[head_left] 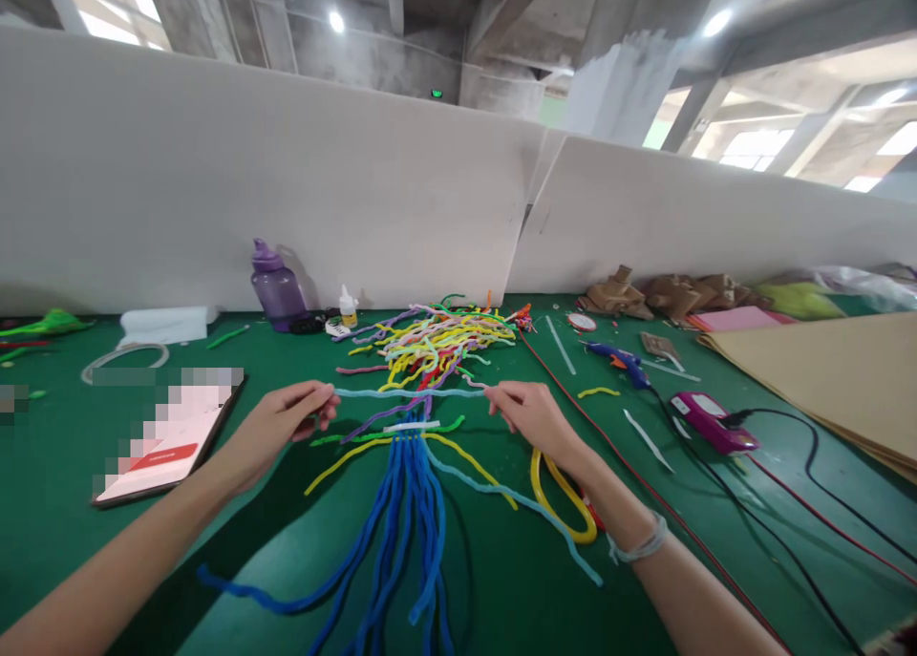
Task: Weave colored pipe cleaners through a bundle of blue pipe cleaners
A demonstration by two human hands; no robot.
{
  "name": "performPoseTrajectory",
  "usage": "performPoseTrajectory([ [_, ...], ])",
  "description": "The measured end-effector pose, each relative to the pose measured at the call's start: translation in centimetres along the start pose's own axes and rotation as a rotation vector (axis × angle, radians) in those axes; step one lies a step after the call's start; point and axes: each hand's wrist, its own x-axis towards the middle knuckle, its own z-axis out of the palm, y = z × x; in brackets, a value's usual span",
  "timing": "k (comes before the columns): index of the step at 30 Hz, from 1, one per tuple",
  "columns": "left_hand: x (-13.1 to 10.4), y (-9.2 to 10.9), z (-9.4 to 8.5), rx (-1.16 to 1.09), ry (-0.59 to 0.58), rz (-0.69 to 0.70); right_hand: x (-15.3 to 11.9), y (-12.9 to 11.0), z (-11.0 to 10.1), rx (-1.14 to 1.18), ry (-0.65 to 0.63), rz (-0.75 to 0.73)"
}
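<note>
A purple water bottle and a small glue bottle stand by the white partition on the green worktop. A blue glue gun, cardboard scraps and a tablet lie around.

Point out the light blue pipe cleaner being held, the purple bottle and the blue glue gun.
light blue pipe cleaner (408, 392), head view, middle of its stretched span
purple bottle (278, 293), head view, its body
blue glue gun (620, 360), head view, its barrel

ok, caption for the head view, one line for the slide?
Left hand and right hand stretch a light-blue pipe cleaner over a blue bundle on the green table.
</note>
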Motion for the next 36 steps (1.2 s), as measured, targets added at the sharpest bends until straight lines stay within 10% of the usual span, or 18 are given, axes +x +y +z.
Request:
performPoseTrajectory([
  [5, 0.5, -0.7, -1.0, -0.273, -0.248, -0.262, -0.2, 0.3, -0.8, -0.479, 0.144, -0.475],
  [10, 0.8, -1.3, -1.6, -0.307, -0.323, -0.294, -0.5, -0.1, -0.6, -0.412, 0.208, -0.474],
  [14, 0.8, -1.3, -1.5, 0.138, -0.138, 0.039, -0.6, -0.6, 0.1, -0.018, 0.18, -0.127],
  [21, 0.5, -2.0, -2.3, 0.922, 0.072, 0.999, 0.4, 0.2, -0.4, 1.072, -0.293, 0.448],
  [25, 0.3, -2.1, -2.2, 1.014, 0.101, 1.162, 0.7, 0.6, -1.0, 1.292, -0.383, 0.562],
  [31, 0.2, -1.4, -1.2, 0.877, 0.143, 1.012, 0.7, 0.3, -1.2, 1.101, -0.289, 0.476],
  [36, 0.2, -0.6, -0.3, 0.598, -0.013, 0.423, 0.4, 0.6, -0.5, 0.251, 0.069, 0.203],
])
